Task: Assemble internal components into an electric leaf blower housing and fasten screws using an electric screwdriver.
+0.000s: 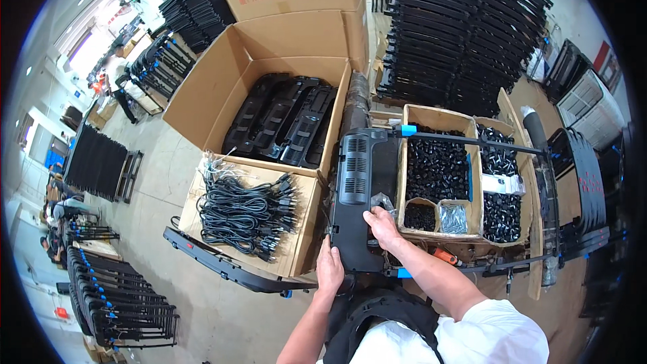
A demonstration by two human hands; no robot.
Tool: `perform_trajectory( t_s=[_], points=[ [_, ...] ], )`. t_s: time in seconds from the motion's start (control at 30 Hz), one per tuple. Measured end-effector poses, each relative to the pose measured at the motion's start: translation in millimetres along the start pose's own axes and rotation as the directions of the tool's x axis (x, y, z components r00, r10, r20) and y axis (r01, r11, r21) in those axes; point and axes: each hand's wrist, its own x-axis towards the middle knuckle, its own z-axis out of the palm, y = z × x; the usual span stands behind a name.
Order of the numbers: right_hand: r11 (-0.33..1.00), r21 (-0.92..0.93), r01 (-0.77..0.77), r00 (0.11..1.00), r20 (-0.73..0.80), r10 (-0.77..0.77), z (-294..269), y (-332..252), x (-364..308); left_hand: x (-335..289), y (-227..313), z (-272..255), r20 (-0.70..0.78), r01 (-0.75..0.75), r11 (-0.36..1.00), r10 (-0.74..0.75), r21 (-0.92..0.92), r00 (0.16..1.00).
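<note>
A long black plastic housing with vent grilles lies lengthwise in front of me, on a black frame with blue end pieces. My left hand rests against its near left edge, fingers stretched out along the side. On the opposite edge, my right hand grips the housing, thumb on top; its other fingertips are partly hidden. Just beyond that hand is a small clear plastic bag. An orange-handled tool lies below my right forearm.
On the left, bundled black cables lie on cardboard below an open carton of black housings. To the right, a wooden tray holds small black parts and screws. Stacked black frames stand behind; people work at far left.
</note>
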Motion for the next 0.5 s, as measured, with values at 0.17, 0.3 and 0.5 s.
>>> perform_trajectory(
  t_s=[0.17,0.3,0.5],
  points=[
    [0.998,0.043,-0.049,0.997,0.054,0.047,-21,-14,-9,-5,0,0,-0.013,-0.005,1.0,0.005,-0.028,1.0],
    [0.984,0.173,-0.046,0.999,0.016,0.044,-92,-36,-33,-18,26,-9,-0.199,-0.118,0.993,0.117,0.003,0.973],
    [0.991,0.027,-0.134,0.982,0.134,0.13,-212,-77,-148,-68,85,9,0.425,-0.258,0.942,0.329,-0.216,0.844]
  ],
)
